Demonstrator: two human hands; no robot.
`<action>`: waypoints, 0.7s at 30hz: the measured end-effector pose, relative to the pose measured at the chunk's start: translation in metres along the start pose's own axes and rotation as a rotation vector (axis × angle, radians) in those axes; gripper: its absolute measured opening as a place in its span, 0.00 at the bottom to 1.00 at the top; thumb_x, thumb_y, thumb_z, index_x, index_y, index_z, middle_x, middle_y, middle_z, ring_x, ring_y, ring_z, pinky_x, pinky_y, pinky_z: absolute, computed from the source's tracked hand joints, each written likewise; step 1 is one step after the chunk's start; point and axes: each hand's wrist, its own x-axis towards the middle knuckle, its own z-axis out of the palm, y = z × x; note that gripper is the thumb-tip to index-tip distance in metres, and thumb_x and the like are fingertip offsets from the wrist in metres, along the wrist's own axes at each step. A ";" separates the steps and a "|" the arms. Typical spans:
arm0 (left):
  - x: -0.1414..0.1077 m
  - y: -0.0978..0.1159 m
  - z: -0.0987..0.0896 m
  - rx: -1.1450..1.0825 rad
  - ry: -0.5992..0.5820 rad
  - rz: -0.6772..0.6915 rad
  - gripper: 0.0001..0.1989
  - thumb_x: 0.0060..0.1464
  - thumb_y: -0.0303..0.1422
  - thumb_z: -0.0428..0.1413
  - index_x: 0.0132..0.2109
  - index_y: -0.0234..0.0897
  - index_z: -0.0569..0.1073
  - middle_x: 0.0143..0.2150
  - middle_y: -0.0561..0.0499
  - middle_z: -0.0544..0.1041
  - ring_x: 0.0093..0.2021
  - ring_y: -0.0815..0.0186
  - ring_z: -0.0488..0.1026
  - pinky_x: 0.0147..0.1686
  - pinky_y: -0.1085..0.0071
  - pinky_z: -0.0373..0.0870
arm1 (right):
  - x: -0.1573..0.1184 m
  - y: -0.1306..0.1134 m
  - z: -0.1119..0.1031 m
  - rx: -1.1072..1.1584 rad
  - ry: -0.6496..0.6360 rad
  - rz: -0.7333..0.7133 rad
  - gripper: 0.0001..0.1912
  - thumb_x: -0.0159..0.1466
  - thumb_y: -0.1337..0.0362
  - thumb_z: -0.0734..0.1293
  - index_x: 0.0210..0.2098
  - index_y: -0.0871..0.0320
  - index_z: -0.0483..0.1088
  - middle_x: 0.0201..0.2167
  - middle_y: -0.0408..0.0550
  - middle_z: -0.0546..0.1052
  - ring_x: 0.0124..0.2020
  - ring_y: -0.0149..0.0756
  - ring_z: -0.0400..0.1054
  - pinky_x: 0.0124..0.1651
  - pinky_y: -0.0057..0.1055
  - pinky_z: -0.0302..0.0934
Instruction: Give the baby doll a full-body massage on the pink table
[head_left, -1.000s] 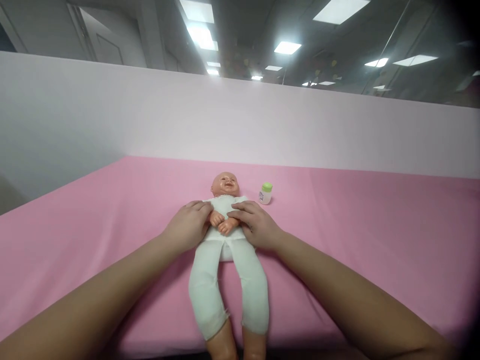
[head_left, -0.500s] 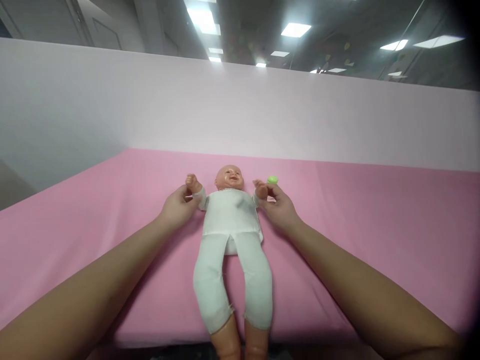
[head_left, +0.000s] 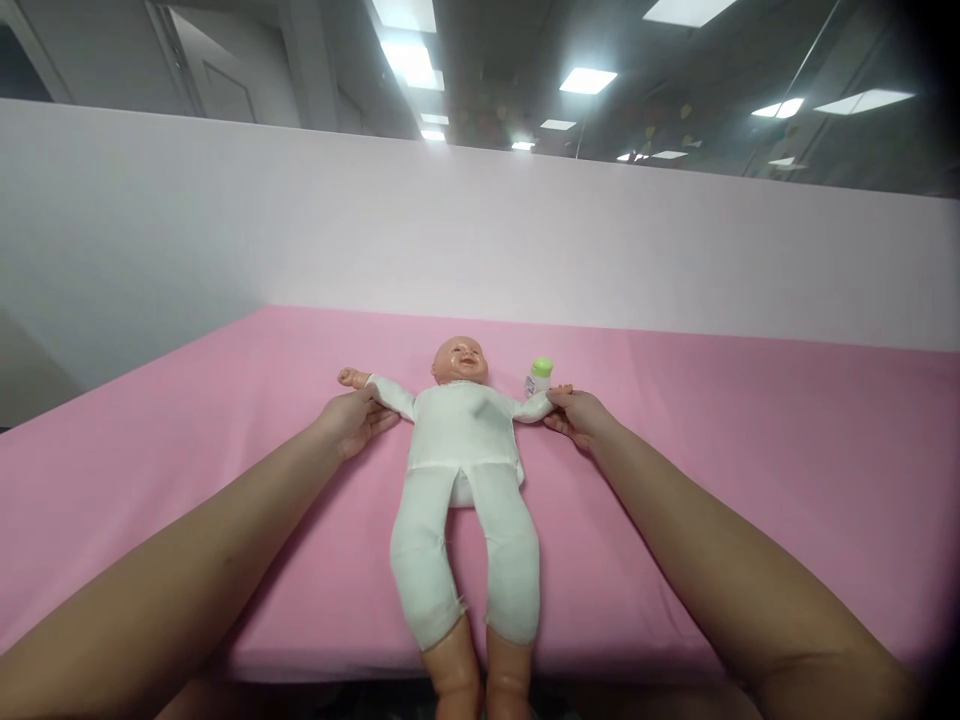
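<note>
dim room overhead with bright ceiling light panels (head_left: pixel 587 80) and a pale partition wall (head_left: pixel 480 240) running behind a counter (head_left: pixel 750 450) draped in pink cloth.

lying face up along the middle of the counter, a baby doll (head_left: pixel 463 450) in a white one-piece suit, head toward the wall, bare feet hanging past the near edge at the bottom of the view. legs side by side and nearly straight. both doll arms stretched out sideways, flat or nearly flat to the cloth.

left hand (head_left: pixel 351 420) at the doll's arm on that side, fingers closed around the white sleeve near the wrist, the tiny doll fist poking out beyond them. right hand (head_left: pixel 579 414) at the opposite arm, fingertips pinched on the sleeve end, the doll's own hand mostly hidden by them. hands well apart, one on each side of the doll's body, each clamped on a doll arm. forearms reaching in from the lower corners of the view, bare.

just beyond the right hand and beside the doll's head, a small white bottle with a green cap (head_left: pixel 539 375), standing upright on the pink cloth, close to the fingertips; touching or not, cannot tell. label on the bottle too small to read.
</note>
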 end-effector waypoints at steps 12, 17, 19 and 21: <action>-0.027 -0.008 0.011 0.463 -0.175 0.472 0.23 0.57 0.45 0.64 0.55 0.38 0.73 0.53 0.42 0.80 0.49 0.54 0.80 0.50 0.58 0.78 | -0.049 -0.001 0.028 -0.305 -0.078 -0.684 0.38 0.61 0.61 0.75 0.68 0.50 0.60 0.60 0.52 0.75 0.48 0.42 0.77 0.51 0.42 0.75; -0.046 -0.008 0.019 1.007 -0.306 0.748 0.21 0.62 0.46 0.58 0.59 0.49 0.77 0.59 0.49 0.79 0.58 0.52 0.75 0.56 0.59 0.72 | -0.079 -0.002 0.039 -0.806 -0.389 -1.049 0.22 0.65 0.70 0.67 0.57 0.49 0.75 0.54 0.47 0.80 0.54 0.46 0.74 0.59 0.48 0.68; -0.047 -0.007 0.018 1.096 -0.347 0.797 0.22 0.64 0.45 0.56 0.62 0.49 0.76 0.63 0.50 0.76 0.61 0.53 0.73 0.60 0.60 0.70 | -0.080 -0.002 0.040 -0.953 -0.437 -1.139 0.23 0.65 0.72 0.66 0.56 0.47 0.77 0.54 0.45 0.80 0.58 0.48 0.71 0.63 0.52 0.64; -0.045 -0.007 0.016 1.152 -0.362 0.827 0.23 0.65 0.44 0.55 0.63 0.47 0.75 0.67 0.49 0.73 0.65 0.53 0.71 0.64 0.60 0.66 | -0.077 -0.001 0.039 -1.035 -0.435 -1.172 0.24 0.65 0.72 0.66 0.58 0.46 0.76 0.56 0.45 0.79 0.60 0.48 0.69 0.64 0.53 0.63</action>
